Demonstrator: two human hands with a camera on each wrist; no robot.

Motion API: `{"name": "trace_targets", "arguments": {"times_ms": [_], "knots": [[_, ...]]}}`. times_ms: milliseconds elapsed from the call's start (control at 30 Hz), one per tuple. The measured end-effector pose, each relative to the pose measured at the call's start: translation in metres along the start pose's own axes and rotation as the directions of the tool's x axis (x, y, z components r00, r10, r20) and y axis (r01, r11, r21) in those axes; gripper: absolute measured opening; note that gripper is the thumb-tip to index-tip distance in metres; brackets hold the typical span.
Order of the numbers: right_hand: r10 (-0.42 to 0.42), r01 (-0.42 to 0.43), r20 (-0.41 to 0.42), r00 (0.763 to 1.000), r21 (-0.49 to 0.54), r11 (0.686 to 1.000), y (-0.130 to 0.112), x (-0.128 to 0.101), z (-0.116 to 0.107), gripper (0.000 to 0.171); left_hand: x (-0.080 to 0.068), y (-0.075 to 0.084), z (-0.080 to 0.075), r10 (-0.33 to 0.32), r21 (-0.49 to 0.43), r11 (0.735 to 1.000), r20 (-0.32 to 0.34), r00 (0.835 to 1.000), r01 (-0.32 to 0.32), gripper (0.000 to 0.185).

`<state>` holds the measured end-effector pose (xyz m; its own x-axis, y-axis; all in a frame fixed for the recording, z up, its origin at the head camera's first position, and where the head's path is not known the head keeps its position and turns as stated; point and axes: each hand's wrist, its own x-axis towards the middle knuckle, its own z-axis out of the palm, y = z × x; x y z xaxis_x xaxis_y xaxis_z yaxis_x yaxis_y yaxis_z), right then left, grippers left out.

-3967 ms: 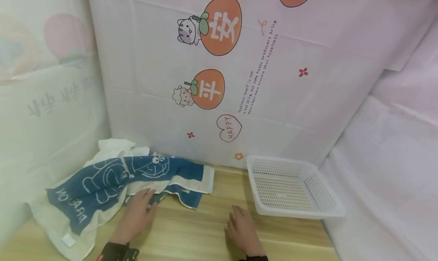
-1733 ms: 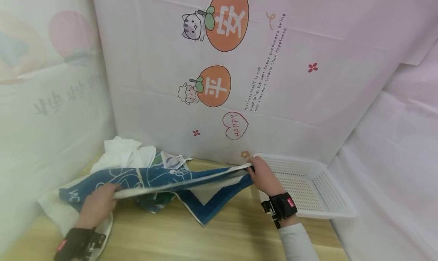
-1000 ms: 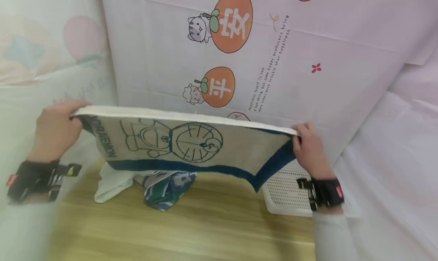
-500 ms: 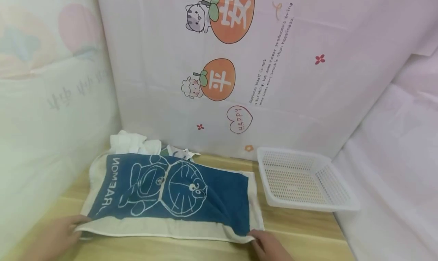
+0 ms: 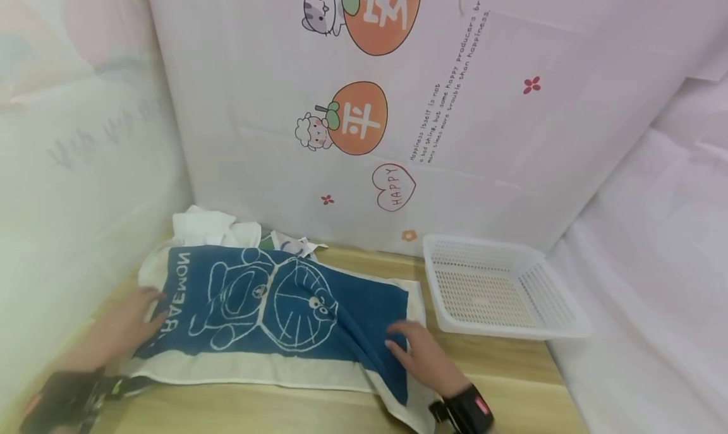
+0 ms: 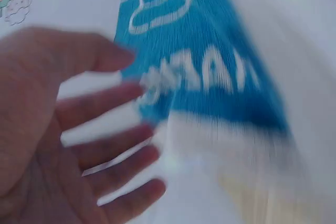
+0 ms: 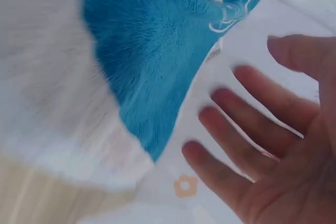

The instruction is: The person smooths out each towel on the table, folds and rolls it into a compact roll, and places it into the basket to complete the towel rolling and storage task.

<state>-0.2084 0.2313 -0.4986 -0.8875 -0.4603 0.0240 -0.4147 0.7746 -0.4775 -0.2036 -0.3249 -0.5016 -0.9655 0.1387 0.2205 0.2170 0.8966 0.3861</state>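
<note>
A blue towel (image 5: 244,314) with a cream border and a white cartoon outline lies spread across the wooden table, with a raised crease toward its near right corner. At its left end is my left hand (image 5: 122,326), thumb and fingers spread; the left wrist view shows the same hand (image 6: 68,119) with nothing gripped. Over the towel's right end my right hand (image 5: 426,355) reaches with fingers extended. In the right wrist view that hand (image 7: 262,135) has its fingers apart and holds nothing. Whether either hand touches the cloth is unclear.
Behind the towel lie a crumpled white cloth (image 5: 210,225) and a patterned cloth (image 5: 292,244), both partly covered. A white plastic basket (image 5: 506,330) stands at the right rear of the wooden table (image 5: 506,371). Printed sheeting (image 5: 483,187) walls the back and sides.
The towel was lifted by both hands from a rumpled heap, turned and laid flat. Since half a second ago, both hands have released its near edge and moved farther over it.
</note>
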Motion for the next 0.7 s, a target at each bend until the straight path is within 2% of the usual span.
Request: {"name": "trace_targets", "arguments": {"times_ms": [67,133,200,267,300,467,700], "knots": [[0.008,-0.009,-0.027,1.0,-0.036,0.999,0.005,0.021,0.007,0.047,0.02,0.0,0.007,-0.018,0.036,0.999,0.004,1.0,0.018,0.049],[0.026,-0.026,-0.001,1.0,-0.08,0.996,0.014,0.032,0.017,0.062,0.033,0.0,0.015,-0.079,0.053,0.996,0.074,0.994,0.075,0.063],[0.045,-0.04,0.037,0.998,-0.116,0.992,0.023,0.035,0.026,0.075,0.037,-0.003,0.021,-0.131,0.07,0.99,0.152,0.98,0.121,0.074],[0.072,-0.062,0.079,0.994,-0.118,0.991,0.03,0.03,0.029,0.084,0.033,-0.006,0.025,-0.144,0.065,0.989,0.198,0.97,0.133,0.08],[0.078,-0.068,0.094,0.993,-0.106,0.992,0.033,0.025,0.029,0.087,0.029,-0.009,0.026,-0.134,0.044,0.991,0.203,0.97,0.128,0.081],[0.139,-0.135,0.116,0.983,-0.043,0.99,0.045,-0.001,0.015,0.096,0.009,-0.024,0.026,-0.051,-0.067,0.996,0.156,0.986,0.062,0.079],[0.151,-0.148,0.105,0.983,-0.033,0.988,0.049,-0.014,0.005,0.099,-0.008,-0.037,0.018,-0.064,-0.026,0.997,0.191,0.98,0.07,0.078]]}}
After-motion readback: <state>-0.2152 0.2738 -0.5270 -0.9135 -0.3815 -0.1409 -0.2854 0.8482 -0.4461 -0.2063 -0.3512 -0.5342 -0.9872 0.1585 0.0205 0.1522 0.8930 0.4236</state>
